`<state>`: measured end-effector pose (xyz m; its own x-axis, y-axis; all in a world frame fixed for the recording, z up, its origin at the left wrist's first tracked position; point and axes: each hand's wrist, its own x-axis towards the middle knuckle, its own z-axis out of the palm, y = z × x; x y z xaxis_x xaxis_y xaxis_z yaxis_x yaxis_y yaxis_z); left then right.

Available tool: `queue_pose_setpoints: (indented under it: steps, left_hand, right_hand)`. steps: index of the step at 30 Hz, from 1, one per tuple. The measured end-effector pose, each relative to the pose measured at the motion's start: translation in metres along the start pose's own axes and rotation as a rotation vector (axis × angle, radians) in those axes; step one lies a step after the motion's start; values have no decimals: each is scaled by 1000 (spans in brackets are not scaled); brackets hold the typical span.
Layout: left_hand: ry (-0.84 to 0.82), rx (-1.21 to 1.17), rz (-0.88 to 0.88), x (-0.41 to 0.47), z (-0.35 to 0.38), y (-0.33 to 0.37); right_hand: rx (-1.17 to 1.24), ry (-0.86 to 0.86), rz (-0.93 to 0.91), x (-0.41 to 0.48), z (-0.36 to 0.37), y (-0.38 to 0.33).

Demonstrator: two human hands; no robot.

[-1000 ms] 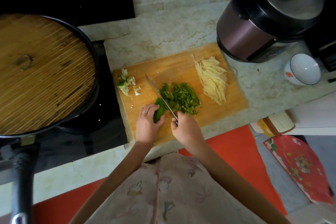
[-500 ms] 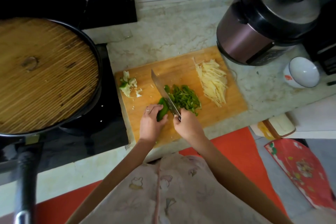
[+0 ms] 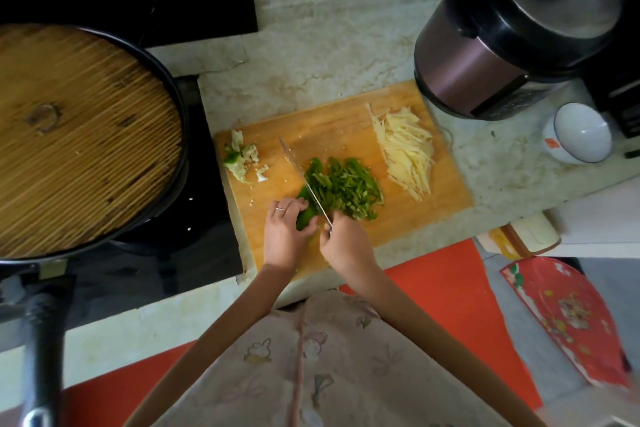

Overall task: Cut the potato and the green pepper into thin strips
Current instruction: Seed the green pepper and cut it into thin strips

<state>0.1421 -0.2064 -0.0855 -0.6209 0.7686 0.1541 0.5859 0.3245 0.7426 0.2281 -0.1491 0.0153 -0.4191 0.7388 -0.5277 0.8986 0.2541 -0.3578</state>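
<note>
On the wooden cutting board [image 3: 346, 121] my left hand [image 3: 284, 232] holds down the uncut piece of green pepper [image 3: 304, 215] with curled fingers. My right hand [image 3: 346, 246] grips the handle of a knife [image 3: 304, 180], whose blade lies across the pepper right beside my left fingers. A heap of green pepper strips [image 3: 346, 187] sits just right of the blade. Pale potato strips [image 3: 405, 149] are piled at the board's right end.
Pepper core scraps [image 3: 240, 158] lie at the board's left end. A black pan with a woven lid [image 3: 79, 135] sits on the stove at left. A rice cooker [image 3: 512, 28] and a white bowl [image 3: 578, 133] stand at right on the marble counter [image 3: 329, 55].
The knife blade came up half a second ago and is now down across the pepper again. My left hand still holds the same piece.
</note>
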Motion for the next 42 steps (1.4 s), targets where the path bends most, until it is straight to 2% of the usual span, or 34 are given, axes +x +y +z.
queue_pose_setpoints:
  steps: [3, 7, 10, 14, 22, 27, 34, 38, 42]
  left_hand:
    - [-17, 32, 11, 1, -6, 4]
    - [-104, 211, 155, -6, -15, 2]
    - [-101, 125, 134, -20, -14, -5]
    - [-60, 21, 43, -24, -11, -4]
    - [2, -8, 72, -24, -8, -2]
    - [28, -17, 75, -25, -6, -6]
    - [-15, -19, 44, -26, -16, 0]
    - [-67, -8, 56, -20, -15, -1]
    - [-89, -10, 94, -15, -11, 3]
  right_hand:
    - [-14, 24, -2, 14, 3, -14]
    - [73, 43, -28, 17, -9, -11]
    - [84, 74, -54, 3, -15, 3]
    - [36, 34, -67, -16, -13, 16]
    - [20, 39, -89, -21, -8, 21]
    - [54, -24, -5, 3, -3, -3]
    - [78, 33, -17, 27, 4, -26]
    - [155, 10, -38, 29, -14, -13]
    - [183, 78, -51, 13, -19, 6]
